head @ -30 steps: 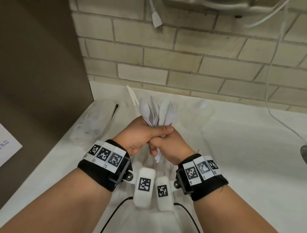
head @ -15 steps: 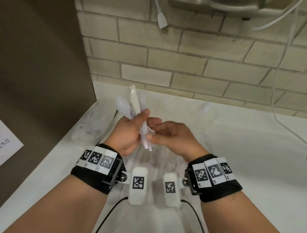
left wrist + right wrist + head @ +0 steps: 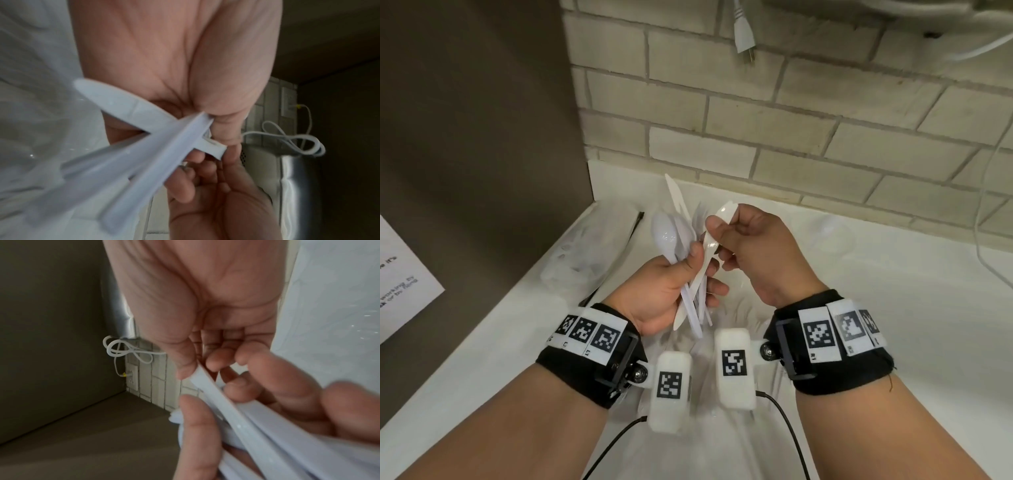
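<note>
My left hand [image 3: 664, 287] grips a bundle of white plastic cutlery [image 3: 671, 236] by the handles, with spoon bowls and a knife tip fanning upward. My right hand [image 3: 753, 250] pinches a single white plastic knife [image 3: 709, 248] between thumb and forefinger near its upper end. The knife's lower part still lies against the bundle in the left hand. In the left wrist view the crossed handles [image 3: 148, 151] stick out past the palm. The right wrist view shows the thumb pressing on the knife's edge [image 3: 207, 386], with the left hand's fingers [image 3: 292, 395] close by.
A white counter [image 3: 893, 325] meets a brick wall. A brown cabinet side [image 3: 482, 137] stands at the left. A clear plastic bag [image 3: 592, 253] lies left of the hands, crumpled clear plastic [image 3: 722, 438] below them. A clear lid [image 3: 828, 233] and a white cable [image 3: 984, 246] are at the right.
Both hands were clasped round the bundle. The right hand let go, then took one knife by its upper end; the left hand shifted left with the rest.
</note>
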Available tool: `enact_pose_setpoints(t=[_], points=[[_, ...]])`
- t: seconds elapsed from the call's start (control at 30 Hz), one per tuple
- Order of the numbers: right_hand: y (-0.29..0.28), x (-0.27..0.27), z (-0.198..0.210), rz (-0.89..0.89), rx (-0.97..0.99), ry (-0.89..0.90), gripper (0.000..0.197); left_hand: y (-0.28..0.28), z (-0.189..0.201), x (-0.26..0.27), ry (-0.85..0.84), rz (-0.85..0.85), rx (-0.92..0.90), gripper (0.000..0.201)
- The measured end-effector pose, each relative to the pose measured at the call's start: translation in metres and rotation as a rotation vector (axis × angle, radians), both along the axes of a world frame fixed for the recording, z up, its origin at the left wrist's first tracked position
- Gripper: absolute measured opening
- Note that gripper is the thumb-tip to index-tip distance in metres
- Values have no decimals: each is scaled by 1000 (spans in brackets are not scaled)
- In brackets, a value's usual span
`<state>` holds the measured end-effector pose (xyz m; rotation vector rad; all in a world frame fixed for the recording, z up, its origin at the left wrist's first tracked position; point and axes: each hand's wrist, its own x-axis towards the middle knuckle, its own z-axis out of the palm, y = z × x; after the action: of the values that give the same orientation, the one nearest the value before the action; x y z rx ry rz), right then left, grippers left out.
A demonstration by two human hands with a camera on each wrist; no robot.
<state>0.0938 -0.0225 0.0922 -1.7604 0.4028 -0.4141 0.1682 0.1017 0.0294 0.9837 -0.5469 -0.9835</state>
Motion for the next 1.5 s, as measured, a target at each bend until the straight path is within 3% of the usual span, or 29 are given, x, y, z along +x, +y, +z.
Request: enact_pose_setpoints(t=[0.07, 0.23, 0.4, 0.53, 0.63, 0.73, 0.93, 1.03, 1.1, 1.17, 1.27, 1.37, 1.43, 1.5], points=[[2, -2, 1, 35, 34, -2, 14, 2, -3, 3, 49, -15, -1, 56], [-2, 1, 7, 21, 61, -1, 11, 0, -1, 1, 184, 89, 53, 21], [-37, 14, 36, -196, 140, -269, 11, 3, -7, 13, 222, 324, 120, 16], [-52, 47, 42, -347, 53, -442, 11, 10, -11, 27, 306, 295, 90, 17], [-52, 83, 28, -301, -49, -402, 12, 13, -13, 34, 401, 140, -16, 23], [-54, 113, 9, -248, -120, -297, 15, 13, -16, 40, 428, 2, -134, 43], [-57, 143, -9, -179, -236, -27, 16, 12, -19, 45, 372, -34, -140, 50], [-60, 139, -10, -159, -215, 112, 43, 10, -21, 44, 340, -16, -123, 54], [-59, 130, -5, -191, -233, 96, 44, 10, -22, 43, 327, -16, -119, 57], [-55, 114, 0, -203, -230, 39, 32, 10, -22, 42, 324, -26, -113, 58], [-42, 86, 4, -44, -117, 0, 18, 7, -20, 40, 334, -49, -109, 59], [-34, 68, 0, 135, -92, 48, 23, 3, -19, 37, 328, -67, -94, 60], [-32, 64, -4, 152, -100, 40, 25, 0, -18, 34, 317, -48, -69, 57], [-31, 62, -7, 113, -87, 12, 24, -2, -13, 29, 277, 1, -15, 42]])
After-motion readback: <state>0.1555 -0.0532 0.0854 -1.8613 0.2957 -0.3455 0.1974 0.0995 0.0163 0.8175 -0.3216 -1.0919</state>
